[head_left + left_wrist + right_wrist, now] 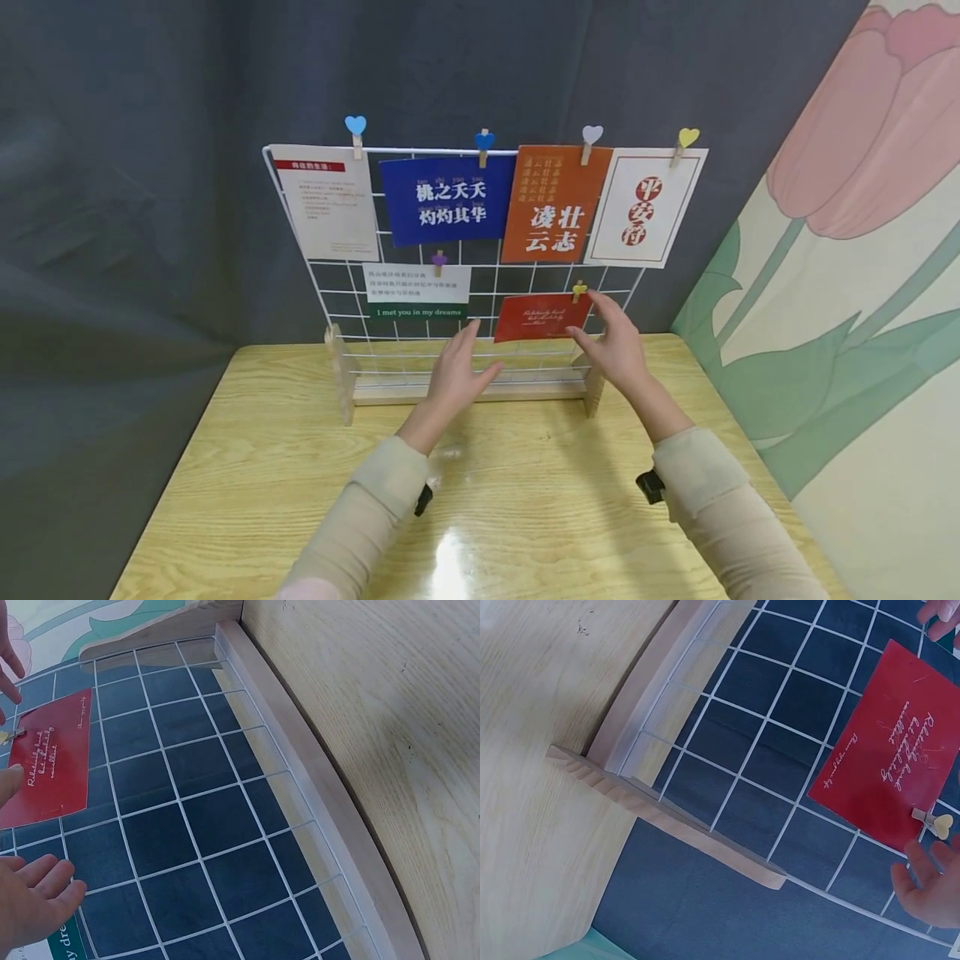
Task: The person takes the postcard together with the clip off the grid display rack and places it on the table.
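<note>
A red card [543, 319] with white script hangs on a white wire grid [480, 292], held by a wooden clip with a yellow heart [580, 289] near its upper right corner. My right hand [621, 350] is at the card's right side, fingers extended beside the clip and thumb apart from them; in the right wrist view it pinches nothing. My left hand [456, 367] hovers in front of the grid between the red card and a white-and-green card [417, 292], its fingers loosely spread and holding nothing. A purple heart clip [439, 262] holds the white-and-green card.
Along the grid's top hang a pale text card [326, 204], a blue card [446, 200], an orange card [551, 204] and a white card [647, 208], each under a heart clip. Wooden feet [341, 375] carry the grid on a wood-grain table [300, 467]. Dark cloth [135, 183] covers the back.
</note>
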### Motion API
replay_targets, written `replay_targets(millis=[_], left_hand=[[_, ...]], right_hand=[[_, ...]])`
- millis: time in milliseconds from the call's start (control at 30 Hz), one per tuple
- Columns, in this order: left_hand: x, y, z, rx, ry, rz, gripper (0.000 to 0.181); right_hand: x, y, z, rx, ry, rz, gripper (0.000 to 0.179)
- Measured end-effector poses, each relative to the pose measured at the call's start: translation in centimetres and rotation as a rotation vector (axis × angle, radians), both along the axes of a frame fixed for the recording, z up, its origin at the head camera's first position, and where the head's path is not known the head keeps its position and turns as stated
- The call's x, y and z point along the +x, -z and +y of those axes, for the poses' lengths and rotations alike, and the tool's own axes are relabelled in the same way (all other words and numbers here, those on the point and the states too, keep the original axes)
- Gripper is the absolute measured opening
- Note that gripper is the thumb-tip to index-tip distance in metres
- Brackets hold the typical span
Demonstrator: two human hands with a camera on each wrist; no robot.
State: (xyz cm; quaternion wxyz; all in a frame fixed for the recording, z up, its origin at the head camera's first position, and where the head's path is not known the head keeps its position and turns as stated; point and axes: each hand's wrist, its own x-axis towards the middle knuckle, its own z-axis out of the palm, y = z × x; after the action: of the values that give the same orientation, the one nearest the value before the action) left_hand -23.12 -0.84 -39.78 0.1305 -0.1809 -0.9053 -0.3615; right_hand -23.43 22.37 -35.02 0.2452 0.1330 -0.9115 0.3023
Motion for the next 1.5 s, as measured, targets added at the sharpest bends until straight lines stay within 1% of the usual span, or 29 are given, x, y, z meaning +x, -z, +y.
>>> replay_targets(millis=[167,367,467,600,667,833,1000,1267,1500], left_hand=[[-0.2,-0.2,0.1,0.006,-0.005,-0.021,0.075],[-0.4,-0.4,0.3,0.011,-0.008,-0.022,0.075],[-0.6,-0.5,0.5,0.047,-0.002,-0.034,0.074],[-0.9,-0.6,0.7,0.119,0.014,-0.047,0.070],[-1.0,-0.7,0.8,0.141,0.018,-0.044,0.069],[-1.2,-0.8,0.9,0.139,0.018,-0.034,0.068],[-1.5,-0.8,1.0,0.141,0.016,-0.046,0.067],[-2.1,-0.8,1.3,0.165,0.026,-0.024,0.062],[-2.4,-0.8,1.5,0.180,0.026,-0.022,0.055]], right_hand=[[-0.1,-0.1,-0.1,-0.020,0.024,-0.051,0.061],[-0.5,-0.2,0.2,-0.053,0.027,-0.045,0.058],[-0.6,-0.4,0.3,-0.070,0.032,-0.056,0.057],[-0.8,-0.6,0.4,-0.105,0.037,-0.093,0.055],[-1.0,-0.7,0.5,-0.123,0.039,-0.109,0.055],[-1.3,-1.0,0.4,-0.163,0.030,-0.169,0.055],[-1.6,-1.5,0.3,-0.197,0.006,-0.241,0.055],[-2.0,-2.3,0.2,-0.233,-0.012,-0.282,0.051],[-2.4,-2.4,0.0,-0.271,-0.013,-0.301,0.048]])
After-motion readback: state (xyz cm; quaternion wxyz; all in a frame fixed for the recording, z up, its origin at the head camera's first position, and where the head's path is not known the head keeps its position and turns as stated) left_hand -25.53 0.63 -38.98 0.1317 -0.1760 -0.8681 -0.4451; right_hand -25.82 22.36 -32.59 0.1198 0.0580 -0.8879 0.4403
